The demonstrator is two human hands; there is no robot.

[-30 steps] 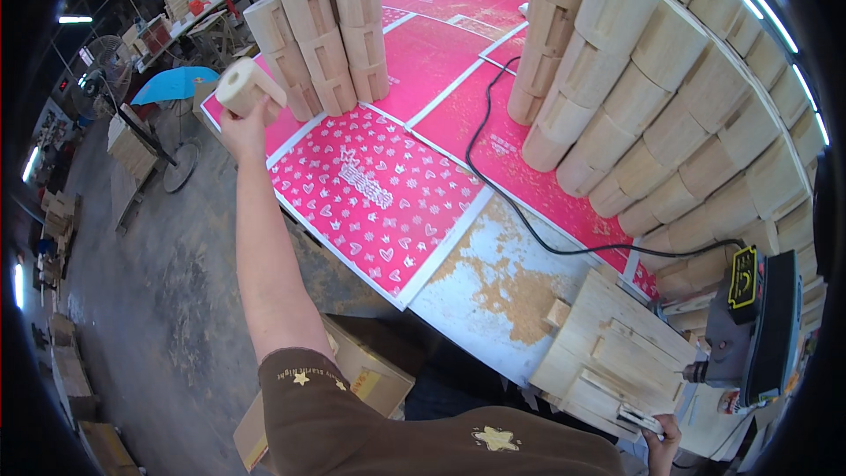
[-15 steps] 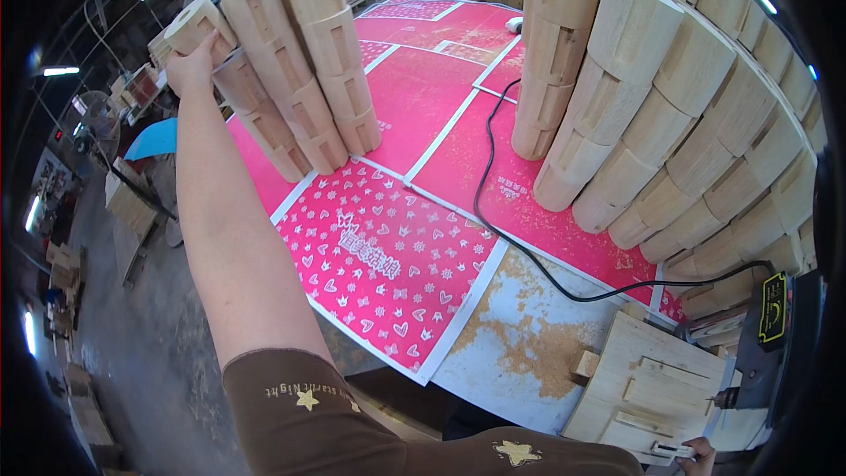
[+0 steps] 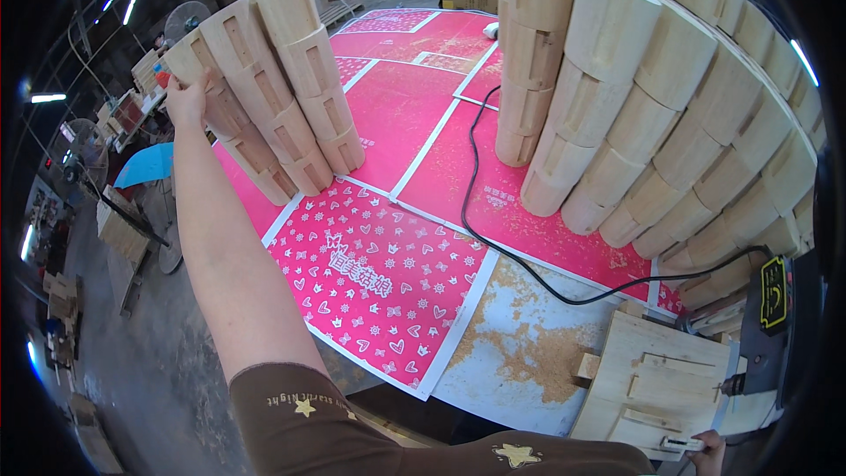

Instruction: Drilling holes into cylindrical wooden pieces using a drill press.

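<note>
Sawdust-strewn pink worktop (image 3: pixel 401 119), your left hand (image 3: pixel 188 106) gripping a stacked wooden cylinder (image 3: pixel 191 55), 10 o'clock, right hand (image 3: pixel 708 453) by wooden jig board (image 3: pixel 630 357), 4 o'clock, grip unclear

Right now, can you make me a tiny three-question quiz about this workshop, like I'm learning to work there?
1. Pick one: what is the left grip touching? A) a cardboard box, B) a wooden block, C) a fan.
2. True or false: the open umbrella is blue.
3. Fill the gap: a long black ____ runs over part of the pink sheeting.

Key: 1. B. 2. True. 3. Cord.
</note>
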